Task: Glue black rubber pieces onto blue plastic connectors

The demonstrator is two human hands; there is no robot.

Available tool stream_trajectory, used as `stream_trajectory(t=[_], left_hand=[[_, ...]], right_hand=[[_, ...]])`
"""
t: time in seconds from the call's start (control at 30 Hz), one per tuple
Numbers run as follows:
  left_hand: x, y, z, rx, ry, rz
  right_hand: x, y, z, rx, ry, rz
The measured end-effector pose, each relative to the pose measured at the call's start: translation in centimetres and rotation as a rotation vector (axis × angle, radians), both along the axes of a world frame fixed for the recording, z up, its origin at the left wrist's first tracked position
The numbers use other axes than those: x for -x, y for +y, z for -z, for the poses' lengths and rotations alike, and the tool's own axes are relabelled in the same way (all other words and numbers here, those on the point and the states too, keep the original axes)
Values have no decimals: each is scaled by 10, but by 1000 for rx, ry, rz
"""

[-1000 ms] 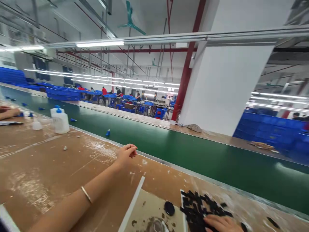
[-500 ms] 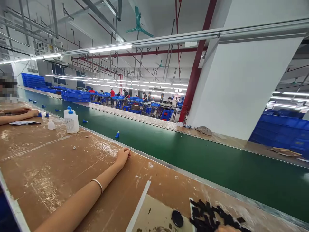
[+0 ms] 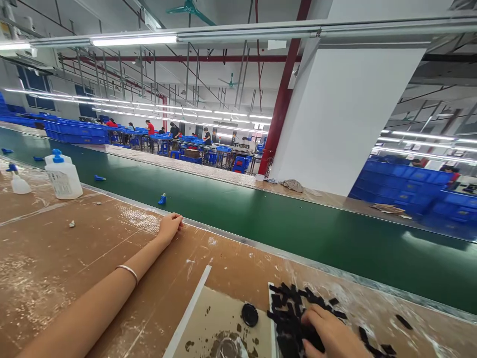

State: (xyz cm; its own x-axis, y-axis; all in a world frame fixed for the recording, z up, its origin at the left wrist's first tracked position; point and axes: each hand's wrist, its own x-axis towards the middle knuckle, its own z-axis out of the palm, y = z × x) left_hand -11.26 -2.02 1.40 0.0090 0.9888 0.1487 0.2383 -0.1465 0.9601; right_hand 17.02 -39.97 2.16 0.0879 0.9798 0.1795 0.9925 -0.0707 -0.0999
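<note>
Brown-covered counter (image 3: 63, 258), with a green conveyor belt (image 3: 305, 238) beyond. Right hand (image 3: 331, 335): fingers (image 3: 316, 318) slightly spread on a heap of small black strips (image 3: 286, 303), seemingly light and stiff, best pinched by an edge. Round black disc (image 3: 249, 314) just left of those fingers. Left hand (image 3: 169, 227): fingers (image 3: 176, 221) loosely curled, empty, on the counter.

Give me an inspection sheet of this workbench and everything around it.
Surface: scuffed, stained tan bench top.
Job's things: small flat black pieces heaped beside a round black disc on a beige board.
Clutter: white plastic bottle with blue cap, small translucent squeeze bottle.
Hands: right hand on the black pieces; left hand empty, resting at the bench edge.
Cables: nothing seen.
Surroundings: green conveyor belt, blue plastic crates, distant workers.
</note>
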Motion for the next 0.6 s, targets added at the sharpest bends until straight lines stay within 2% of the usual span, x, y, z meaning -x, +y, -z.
stream_trajectory(t=[0.13, 0.27, 0.4, 0.6], left_hand=[[-1, -2, -2, -26, -1, 3], [0, -4, -2, -41, -4, 0], [-1, -1, 1, -60, 11, -15], [-1, 4, 5, -113, 112, -92]], right_hand=[[27, 4, -13, -75, 307, -267], [65, 19, -10, -164, 448, -469], [81, 33, 0, -194, 442, -521], [81, 41, 15, -214, 362, -500]])
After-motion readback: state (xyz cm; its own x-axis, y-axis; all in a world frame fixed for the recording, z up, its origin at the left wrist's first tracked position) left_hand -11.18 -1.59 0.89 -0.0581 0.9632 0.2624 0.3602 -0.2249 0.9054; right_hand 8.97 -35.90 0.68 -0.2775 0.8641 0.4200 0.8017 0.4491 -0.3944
